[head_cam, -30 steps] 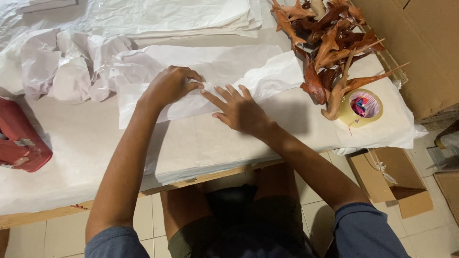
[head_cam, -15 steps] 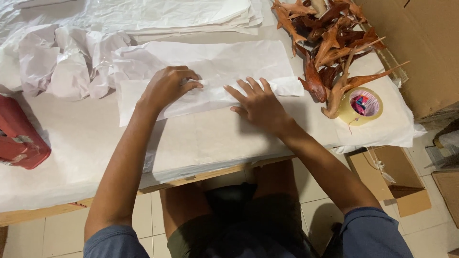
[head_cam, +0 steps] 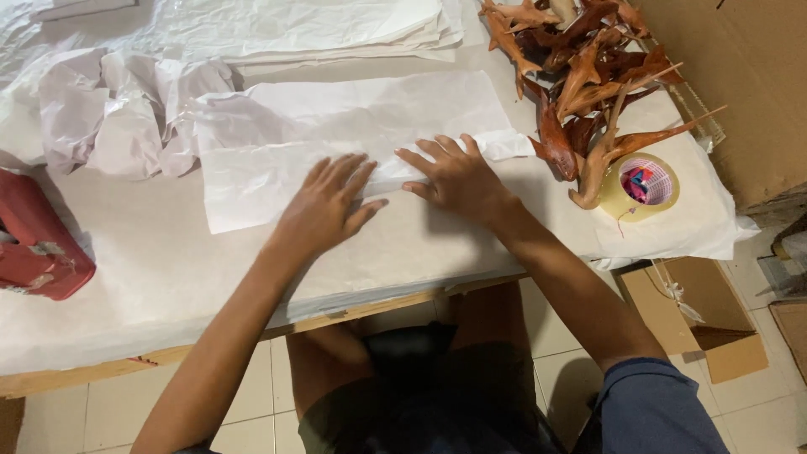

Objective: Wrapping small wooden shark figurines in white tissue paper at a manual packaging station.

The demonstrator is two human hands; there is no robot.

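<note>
A sheet of white wrapping paper (head_cam: 336,126) lies folded over on the paper-covered table (head_cam: 168,277). My left hand (head_cam: 324,206) presses flat on its near edge, fingers spread. Just to the right, my right hand (head_cam: 454,176) lies palm down on the same rolled fold. Neither hand grips anything; what the fold covers is hidden.
A heap of brown carved wooden figures (head_cam: 580,76) sits at the back right, with a roll of tape (head_cam: 643,185) beside it. Crumpled white paper (head_cam: 109,109) lies at the left, a stack of sheets (head_cam: 336,25) behind, a red object (head_cam: 34,248) at the left edge. An open cardboard box (head_cam: 698,319) stands on the floor.
Both hands have slid along the folded paper: the right hand moved rightward and away, the left hand moved toward the near edge and flattened, and the fold looks tighter.
</note>
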